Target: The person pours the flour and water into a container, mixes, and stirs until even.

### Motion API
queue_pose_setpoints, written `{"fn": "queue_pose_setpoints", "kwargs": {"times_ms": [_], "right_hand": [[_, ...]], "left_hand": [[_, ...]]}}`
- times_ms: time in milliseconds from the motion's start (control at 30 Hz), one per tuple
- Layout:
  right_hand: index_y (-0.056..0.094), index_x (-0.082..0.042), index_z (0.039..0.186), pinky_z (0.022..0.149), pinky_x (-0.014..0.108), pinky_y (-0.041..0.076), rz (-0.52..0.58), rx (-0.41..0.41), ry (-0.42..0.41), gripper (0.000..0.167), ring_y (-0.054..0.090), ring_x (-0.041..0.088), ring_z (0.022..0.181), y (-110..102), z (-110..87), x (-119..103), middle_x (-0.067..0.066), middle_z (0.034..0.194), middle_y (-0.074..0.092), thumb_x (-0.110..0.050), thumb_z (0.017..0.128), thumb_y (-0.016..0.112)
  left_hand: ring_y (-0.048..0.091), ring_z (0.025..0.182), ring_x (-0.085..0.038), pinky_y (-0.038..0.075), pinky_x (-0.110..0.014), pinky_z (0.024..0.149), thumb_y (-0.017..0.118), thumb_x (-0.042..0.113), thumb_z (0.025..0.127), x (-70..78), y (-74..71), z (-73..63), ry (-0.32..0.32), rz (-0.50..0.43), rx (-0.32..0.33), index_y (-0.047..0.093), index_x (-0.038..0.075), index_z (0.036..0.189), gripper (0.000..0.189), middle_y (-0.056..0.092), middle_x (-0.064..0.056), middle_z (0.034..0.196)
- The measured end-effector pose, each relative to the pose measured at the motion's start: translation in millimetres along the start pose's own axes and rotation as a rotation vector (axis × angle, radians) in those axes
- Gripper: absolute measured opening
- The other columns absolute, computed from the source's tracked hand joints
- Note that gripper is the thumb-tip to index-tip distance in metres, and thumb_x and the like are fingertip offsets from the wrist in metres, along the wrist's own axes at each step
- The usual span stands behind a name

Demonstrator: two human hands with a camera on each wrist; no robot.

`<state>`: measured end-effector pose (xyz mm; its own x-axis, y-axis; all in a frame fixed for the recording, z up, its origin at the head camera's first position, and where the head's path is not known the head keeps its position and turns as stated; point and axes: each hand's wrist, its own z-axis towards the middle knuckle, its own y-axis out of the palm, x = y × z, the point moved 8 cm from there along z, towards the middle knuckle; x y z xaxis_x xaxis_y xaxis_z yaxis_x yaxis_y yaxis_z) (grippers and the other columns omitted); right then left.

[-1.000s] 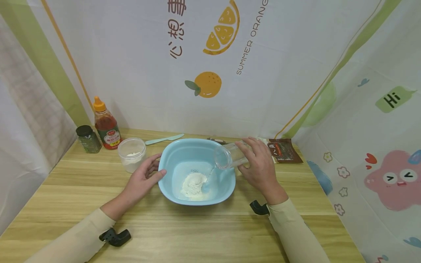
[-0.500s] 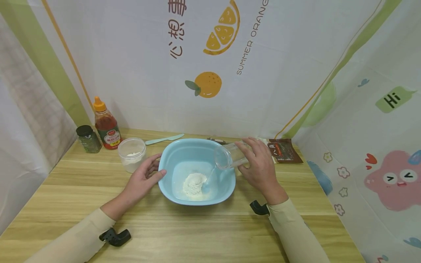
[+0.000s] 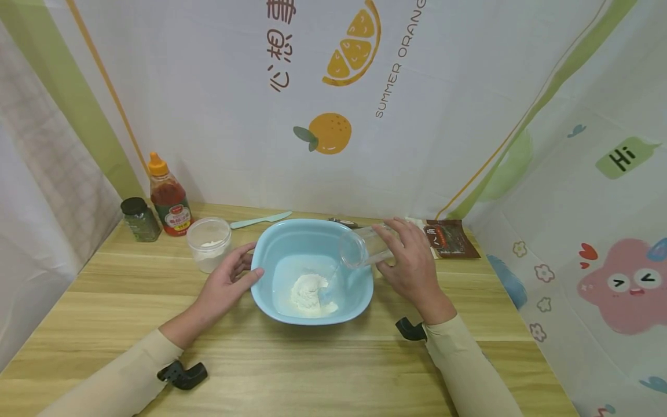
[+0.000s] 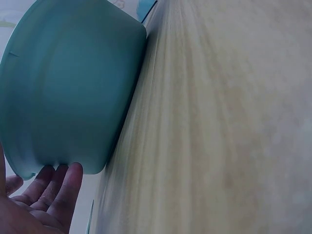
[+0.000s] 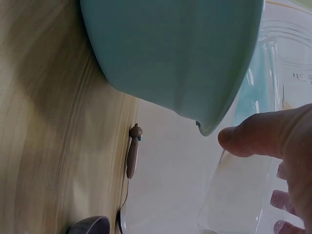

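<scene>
A light blue plastic basin [image 3: 276, 243] stands on the table with a heap of white powder [image 3: 307, 291] and some clear liquid on its bottom. My left hand [image 3: 227, 278] holds the basin's left side, thumb over the rim; in the left wrist view its fingers [image 4: 63, 195] press the outer wall. My right hand [image 3: 411, 266] grips a clear jar [image 3: 372, 246], tipped left over the basin's right rim. A thin stream of clear liquid runs from its mouth beside the powder. In the right wrist view, the thumb and fingers wrap the clear jar [image 5: 239, 187].
A clear tub of white powder [image 3: 208, 246] stands left of the basin, near a red sauce bottle [image 3: 172, 202] and a dark-lidded jar [image 3: 140, 220]. Behind lie a pale green plastic knife [image 3: 260, 220] and a brown-handled utensil [image 5: 132, 153]. A brown packet [image 3: 450, 239] lies right.
The liquid has spread over the basin's bottom, and a bit of powder has broken from the heap toward the lower right. Both hands and the jar stay nearly in place.
</scene>
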<state>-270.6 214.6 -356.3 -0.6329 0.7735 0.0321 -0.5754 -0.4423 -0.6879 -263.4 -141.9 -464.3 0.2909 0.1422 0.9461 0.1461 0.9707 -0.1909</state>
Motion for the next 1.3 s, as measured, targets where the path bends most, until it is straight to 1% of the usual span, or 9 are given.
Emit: {"fn": "queue_pose_setpoints", "kwargs": {"times_ms": [233,367,467,567,667,767,933,1133,1300], "right_hand": [[0.067,-0.009,0.147,0.11,0.067,0.051,0.063,-0.003,0.023,0.086,0.064,0.048,0.131,1,-0.7,2,0.024,0.142,0.068,-0.002,0.069,0.103],[0.066,-0.007,0.147,0.109,0.064,0.053,0.132,-0.012,0.077,0.086,0.066,0.046,0.13,0,-1.1,7,0.021,0.143,0.069,-0.004,0.07,0.104],[0.065,-0.008,0.148,0.109,0.062,0.054,0.187,-0.036,0.164,0.082,0.066,0.043,0.131,0,-2.1,16,0.017,0.145,0.069,-0.007,0.075,0.102],[0.063,-0.007,0.152,0.11,0.061,0.055,0.253,-0.06,0.264,0.081,0.065,0.041,0.133,1,-5.2,28,0.017,0.148,0.068,-0.01,0.08,0.1],[0.06,-0.008,0.156,0.114,0.063,0.051,0.323,-0.085,0.389,0.085,0.062,0.041,0.136,2,-11.1,42,0.017,0.15,0.065,-0.011,0.082,0.101],[0.059,-0.008,0.157,0.115,0.066,0.049,0.372,-0.076,0.472,0.088,0.062,0.041,0.136,2,-15.9,55,0.016,0.148,0.065,-0.01,0.08,0.102],[0.057,-0.008,0.159,0.112,0.067,0.05,0.453,-0.043,0.558,0.089,0.062,0.043,0.137,5,-22.6,75,0.018,0.149,0.066,-0.006,0.081,0.101],[0.05,-0.013,0.164,0.102,0.069,0.057,0.518,-0.066,0.708,0.088,0.062,0.052,0.137,11,-36.1,96,0.022,0.152,0.062,-0.012,0.089,0.096],[0.047,-0.012,0.166,0.103,0.067,0.057,0.531,-0.077,0.754,0.088,0.063,0.05,0.135,14,-41.5,106,0.026,0.151,0.061,-0.016,0.092,0.094]], "left_hand": [[0.069,0.124,-0.025,0.061,-0.022,0.097,0.067,0.01,0.112,0.2,-0.4,0.2,0.006,-0.004,0.0,0.043,0.0,0.166,0.061,0.069,-0.027,0.138],[0.069,0.126,-0.028,0.061,-0.022,0.097,0.067,0.011,0.112,1.4,-0.7,-0.4,0.003,-0.004,-0.001,0.042,-0.001,0.167,0.061,0.068,-0.028,0.138],[0.068,0.126,-0.029,0.06,-0.021,0.097,0.067,0.011,0.113,1.8,-0.8,-0.3,0.0,-0.002,-0.001,0.042,-0.001,0.167,0.061,0.068,-0.028,0.138],[0.069,0.124,-0.021,0.061,-0.022,0.097,0.066,0.011,0.113,2.3,-0.9,-0.5,-0.004,-0.002,-0.002,0.042,0.0,0.167,0.061,0.068,-0.028,0.139],[0.069,0.124,-0.019,0.061,-0.022,0.097,0.066,0.011,0.113,2.2,-0.8,-0.4,-0.005,-0.006,-0.004,0.041,0.0,0.167,0.061,0.068,-0.028,0.139],[0.07,0.123,-0.019,0.061,-0.023,0.097,0.067,0.011,0.113,1.7,-0.7,-0.3,-0.001,-0.005,-0.003,0.042,0.0,0.167,0.061,0.068,-0.028,0.139],[0.07,0.121,-0.013,0.061,-0.023,0.097,0.067,0.011,0.112,1.3,-0.5,0.2,0.005,-0.008,-0.004,0.042,-0.001,0.167,0.061,0.068,-0.028,0.138],[0.069,0.121,-0.012,0.061,-0.022,0.097,0.067,0.011,0.112,2.4,-0.7,-0.3,0.007,-0.002,-0.004,0.042,-0.001,0.167,0.061,0.068,-0.028,0.138],[0.07,0.119,-0.011,0.062,-0.023,0.095,0.067,0.01,0.113,3.3,-0.7,-0.7,0.011,-0.001,-0.004,0.042,-0.001,0.167,0.06,0.068,-0.028,0.138]]}}
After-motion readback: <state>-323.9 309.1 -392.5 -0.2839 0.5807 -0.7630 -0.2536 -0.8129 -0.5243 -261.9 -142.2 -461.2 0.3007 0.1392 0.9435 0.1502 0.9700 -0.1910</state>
